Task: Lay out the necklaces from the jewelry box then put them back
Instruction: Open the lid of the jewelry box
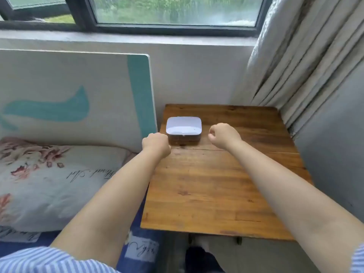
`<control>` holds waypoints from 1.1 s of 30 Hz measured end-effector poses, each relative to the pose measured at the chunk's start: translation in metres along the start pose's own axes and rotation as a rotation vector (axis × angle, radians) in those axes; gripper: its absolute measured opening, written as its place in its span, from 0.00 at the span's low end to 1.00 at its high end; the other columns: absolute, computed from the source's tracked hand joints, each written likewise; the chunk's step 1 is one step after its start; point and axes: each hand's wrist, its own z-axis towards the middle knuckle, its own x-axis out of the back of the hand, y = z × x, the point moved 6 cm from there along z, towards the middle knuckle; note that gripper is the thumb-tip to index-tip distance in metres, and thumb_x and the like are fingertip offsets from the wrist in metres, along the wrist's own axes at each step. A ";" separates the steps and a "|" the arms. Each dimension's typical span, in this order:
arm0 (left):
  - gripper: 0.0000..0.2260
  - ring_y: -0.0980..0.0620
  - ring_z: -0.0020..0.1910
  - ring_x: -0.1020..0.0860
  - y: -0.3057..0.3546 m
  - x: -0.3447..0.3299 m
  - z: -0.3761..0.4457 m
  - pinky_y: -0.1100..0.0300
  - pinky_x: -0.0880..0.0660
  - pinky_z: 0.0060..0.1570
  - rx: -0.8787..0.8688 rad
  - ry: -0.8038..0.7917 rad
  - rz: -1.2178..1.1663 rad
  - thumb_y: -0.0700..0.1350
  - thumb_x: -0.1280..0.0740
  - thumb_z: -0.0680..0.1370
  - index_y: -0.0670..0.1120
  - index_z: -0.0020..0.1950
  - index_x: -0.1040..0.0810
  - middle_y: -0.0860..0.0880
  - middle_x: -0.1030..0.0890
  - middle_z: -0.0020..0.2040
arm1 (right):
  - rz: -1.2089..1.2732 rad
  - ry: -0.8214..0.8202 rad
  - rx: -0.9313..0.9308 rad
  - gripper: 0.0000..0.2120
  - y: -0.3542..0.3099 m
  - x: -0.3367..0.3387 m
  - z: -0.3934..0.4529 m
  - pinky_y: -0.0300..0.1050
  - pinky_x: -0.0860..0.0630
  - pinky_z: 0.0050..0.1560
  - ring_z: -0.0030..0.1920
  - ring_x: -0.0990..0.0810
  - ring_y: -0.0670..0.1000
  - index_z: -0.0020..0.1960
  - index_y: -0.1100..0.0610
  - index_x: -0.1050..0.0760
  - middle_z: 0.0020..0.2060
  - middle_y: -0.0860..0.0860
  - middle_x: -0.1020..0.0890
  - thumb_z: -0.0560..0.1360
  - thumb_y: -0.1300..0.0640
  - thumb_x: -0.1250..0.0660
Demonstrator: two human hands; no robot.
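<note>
Both hands reach toward the jewelry box [183, 128]: the left hand [156, 143] is curled into a loose fist just beside the box's near-left corner, close enough that it may be touching, though I cannot tell for sure, and the right hand [224, 135] is also curled, hovering a little apart from the box's right side with nothing visible in it. Neither hand holds anything that I can see. The box sits closed near the far left of the wooden table [216, 184], its lid on, and no necklaces are out anywhere, so I judge the task to be at its very start, with the opening of the box as the step in hand. The next move likely calls for one hand to steady the base while the other lifts the lid, and the fingers must uncurl first. The box is a low rounded rectangle with a smooth, pale, glossy lid, probably plastic, over a darker or see-through base. The table is varnished plank wood, warm brown, with visible grain, a seam across it and a few scuffs. To the left lie a soft floral pillow [49, 184] and a stiff white board [78, 91] with teal shapes; a pleated curtain [305, 56] hangs at the right.
</note>
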 end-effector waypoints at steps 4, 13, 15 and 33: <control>0.11 0.41 0.57 0.25 -0.009 -0.021 0.070 0.52 0.26 0.50 0.052 -0.084 -0.080 0.42 0.42 0.77 0.41 0.56 0.25 0.42 0.22 0.57 | 0.052 -0.098 -0.094 0.14 0.012 -0.032 0.068 0.50 0.23 0.47 0.52 0.22 0.59 0.52 0.63 0.23 0.52 0.58 0.19 0.74 0.60 0.43; 0.14 0.40 0.52 0.25 -0.026 -0.112 0.212 0.54 0.28 0.46 0.180 -0.237 -0.559 0.43 0.42 0.77 0.38 0.60 0.29 0.39 0.24 0.58 | 0.430 -0.177 -0.443 0.20 0.045 -0.123 0.167 0.50 0.30 0.61 0.64 0.29 0.60 0.66 0.66 0.34 0.65 0.61 0.26 0.77 0.59 0.40; 0.15 0.40 0.53 0.25 -0.028 -0.132 0.229 0.54 0.27 0.47 0.201 -0.238 -0.651 0.43 0.41 0.78 0.38 0.62 0.30 0.39 0.24 0.59 | 0.484 -0.180 -0.510 0.21 0.049 -0.142 0.178 0.50 0.30 0.59 0.65 0.30 0.61 0.66 0.67 0.36 0.66 0.61 0.28 0.77 0.58 0.39; 0.19 0.49 0.62 0.25 -0.025 -0.177 0.099 0.59 0.29 0.57 0.335 -0.163 -1.090 0.40 0.34 0.77 0.45 0.67 0.31 0.46 0.26 0.65 | 0.816 0.093 -0.715 0.18 0.059 -0.166 0.037 0.44 0.29 0.57 0.59 0.24 0.54 0.61 0.59 0.27 0.58 0.55 0.21 0.73 0.68 0.37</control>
